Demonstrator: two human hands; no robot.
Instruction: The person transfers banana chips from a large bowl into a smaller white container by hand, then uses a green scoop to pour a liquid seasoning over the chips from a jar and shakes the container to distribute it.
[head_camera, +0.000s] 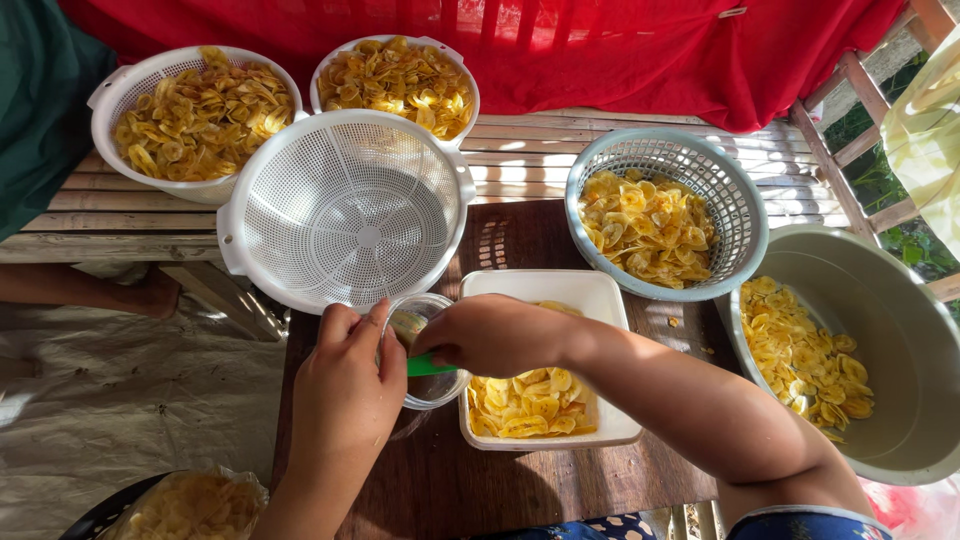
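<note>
A small clear plastic cup (428, 350) stands on the dark wooden table (440, 490), touching the left edge of a white rectangular tray (590, 290) that holds yellow banana chips (530, 400). The left hand (345, 385) comes up from below and curls around the cup's near-left side, fingers bent over its rim, steadying it. The right hand (495, 335) reaches across from the right, forearm lying over the tray, fingers closed on a green tool (428, 366) whose end sits in the cup; what kind of tool it is I cannot tell.

Just behind the cup an empty white colander (345, 210) overhangs the table. Two more white colanders of chips (200, 110) stand behind it, a grey-blue basket of chips (665, 215) to the right, and a metal basin (880, 340) farther right.
</note>
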